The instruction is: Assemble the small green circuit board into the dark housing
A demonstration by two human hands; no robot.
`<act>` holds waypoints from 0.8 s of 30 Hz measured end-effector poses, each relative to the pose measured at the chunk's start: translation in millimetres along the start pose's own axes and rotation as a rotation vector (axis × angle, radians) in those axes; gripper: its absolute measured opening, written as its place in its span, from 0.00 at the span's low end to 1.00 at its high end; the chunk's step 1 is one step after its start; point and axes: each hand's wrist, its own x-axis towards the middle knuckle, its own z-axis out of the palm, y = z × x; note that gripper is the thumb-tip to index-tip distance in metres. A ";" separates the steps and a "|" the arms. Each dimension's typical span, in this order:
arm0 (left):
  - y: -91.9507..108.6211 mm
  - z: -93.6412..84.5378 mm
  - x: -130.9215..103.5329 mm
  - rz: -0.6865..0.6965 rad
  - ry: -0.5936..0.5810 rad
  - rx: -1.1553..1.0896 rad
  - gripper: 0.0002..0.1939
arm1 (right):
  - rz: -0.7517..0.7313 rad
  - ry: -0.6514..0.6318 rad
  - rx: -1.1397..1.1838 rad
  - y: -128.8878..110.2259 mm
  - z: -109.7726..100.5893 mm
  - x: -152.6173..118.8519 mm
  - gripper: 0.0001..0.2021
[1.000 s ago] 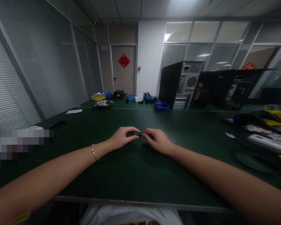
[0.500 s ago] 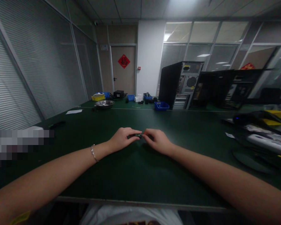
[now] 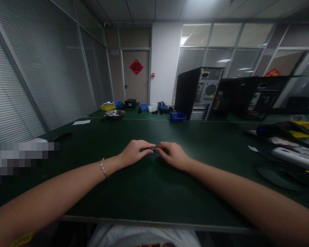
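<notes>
My left hand [image 3: 136, 152] pinches a small dark green piece [image 3: 152, 149] between thumb and fingers, just above the table. It looks like a bit of circuit board, but is too small to name surely. From the other side my right hand [image 3: 173, 154] comes up close, its thumb and forefinger pressed together at the piece's right end. Whether the right fingertips hold a separate tiny part cannot be made out. Both forearms rest low over the green tabletop [image 3: 154, 192], and a bracelet [image 3: 103, 167] circles the left wrist.
Across the table stand a metal bowl [image 3: 114, 114], a blue tray [image 3: 177, 116] and a black computer tower [image 3: 195, 92]. To the right lie cables and a silver device [image 3: 296, 156]. A white paper [image 3: 81, 122] and a dark slim object [image 3: 63, 136] lie on the left.
The small piece has turned slightly between the fingertips, and less of its green shows. Both hands have stayed almost in place.
</notes>
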 end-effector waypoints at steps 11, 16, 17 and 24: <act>-1.4 1.3 -0.4 -0.057 0.089 -0.115 0.14 | 0.024 0.050 0.115 -1.2 4.5 1.9 0.10; 0.0 0.7 0.5 -0.092 0.082 -0.147 0.14 | 0.020 0.053 0.135 -1.3 3.7 1.4 0.10; 0.2 0.5 0.6 -0.099 0.077 -0.152 0.14 | 0.018 0.054 0.139 -1.4 3.6 1.4 0.10; -4.3 2.4 -0.2 -0.115 0.083 -0.201 0.14 | 0.016 0.060 0.153 0.8 5.0 2.1 0.09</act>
